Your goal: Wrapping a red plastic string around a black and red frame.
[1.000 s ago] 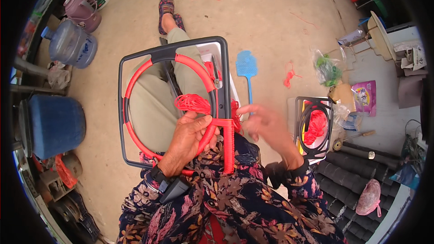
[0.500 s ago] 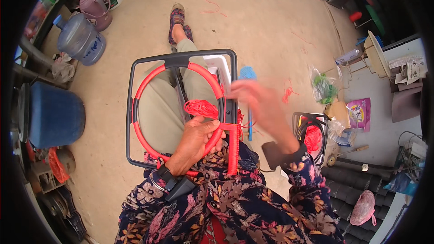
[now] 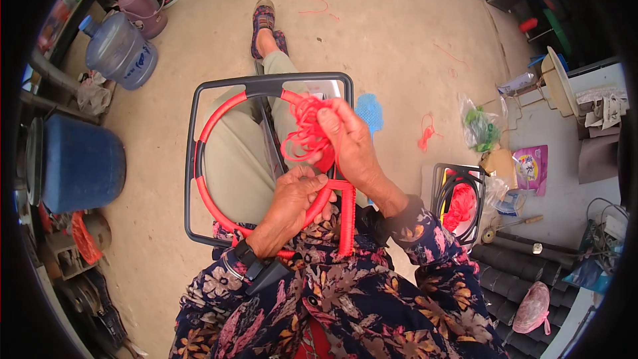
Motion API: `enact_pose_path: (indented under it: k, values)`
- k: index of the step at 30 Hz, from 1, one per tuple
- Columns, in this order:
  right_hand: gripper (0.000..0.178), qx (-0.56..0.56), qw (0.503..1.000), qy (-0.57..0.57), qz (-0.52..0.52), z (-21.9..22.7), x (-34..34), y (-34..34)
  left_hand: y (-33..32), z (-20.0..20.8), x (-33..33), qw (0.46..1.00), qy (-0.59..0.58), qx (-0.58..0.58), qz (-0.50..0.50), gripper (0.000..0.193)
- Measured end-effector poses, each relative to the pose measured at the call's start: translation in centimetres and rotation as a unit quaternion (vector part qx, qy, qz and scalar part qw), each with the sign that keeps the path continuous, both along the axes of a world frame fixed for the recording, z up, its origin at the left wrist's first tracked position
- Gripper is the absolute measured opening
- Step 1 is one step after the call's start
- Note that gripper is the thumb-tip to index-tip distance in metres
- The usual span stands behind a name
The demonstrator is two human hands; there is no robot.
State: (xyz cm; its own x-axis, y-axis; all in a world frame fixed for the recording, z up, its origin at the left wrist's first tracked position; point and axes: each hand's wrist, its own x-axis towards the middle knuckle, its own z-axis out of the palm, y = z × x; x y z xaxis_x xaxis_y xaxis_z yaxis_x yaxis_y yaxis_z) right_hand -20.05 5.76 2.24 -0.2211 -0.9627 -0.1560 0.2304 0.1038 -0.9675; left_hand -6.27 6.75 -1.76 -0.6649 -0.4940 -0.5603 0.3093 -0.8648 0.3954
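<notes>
The left hand (image 3: 296,196) comes up from six o'clock, forearm slanting toward one o'clock, its fingers curled tight around the red-wrapped ring (image 3: 219,110) at the ring's lower right, where a straight red-wrapped bar (image 3: 347,216) drops toward six. The right hand (image 3: 349,143) reaches in from four o'clock, back of the hand up, fingers closed on a loose bundle of red cord (image 3: 304,134) held at the ring's two o'clock side.

There is one ring, one dark square frame (image 3: 191,159) around it, one cord bundle in hand and two hands at work. The frame rests on the person's lap at picture centre, its top edge toward twelve o'clock; the bar's long axis runs twelve to six.

On the floor, at ten o'clock, stand one large clear water jug (image 3: 119,53) and one blue barrel (image 3: 83,163) at nine. At three o'clock a second dark frame (image 3: 438,189) holds more red cord, and one blue fly swatter (image 3: 369,112) lies just right of the hands.
</notes>
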Motion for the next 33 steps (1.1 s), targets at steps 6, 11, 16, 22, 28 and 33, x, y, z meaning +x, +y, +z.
enact_pose_path:
  k: [6, 11, 16, 22, 28, 33]
  values:
    - [0.021, -0.015, 0.961, 0.270, -0.047, 3.7, -6.5, 4.4, -0.1, -0.8, 1.0, 1.000, 0.010, -0.014, 0.011, 0.015]
    - [0.039, 0.227, 0.851, 0.469, 0.074, -0.7, -15.4, 15.7, -0.3, -0.5, 0.6, 1.000, 0.010, -0.012, 0.001, 0.016]
    - [0.037, 0.269, 0.738, 0.619, 0.003, -6.0, -21.5, 23.6, -0.3, -0.5, 0.5, 1.000, 0.000, -0.025, -0.011, 0.015]
    - [0.035, 0.328, 0.921, 0.202, -0.063, -3.1, -13.1, 13.2, -0.2, -0.1, 0.5, 0.999, -0.018, -0.036, -0.002, 0.019]
    - [0.030, 0.145, 0.987, -0.039, 0.064, -2.3, -6.3, 8.5, -0.1, -0.6, 0.3, 0.999, -0.015, -0.037, -0.010, 0.024]
    - [0.027, 0.233, 0.961, 0.049, 0.143, -3.5, -8.0, 10.6, -0.1, -0.8, 0.2, 1.000, -0.009, -0.018, 0.004, 0.019]
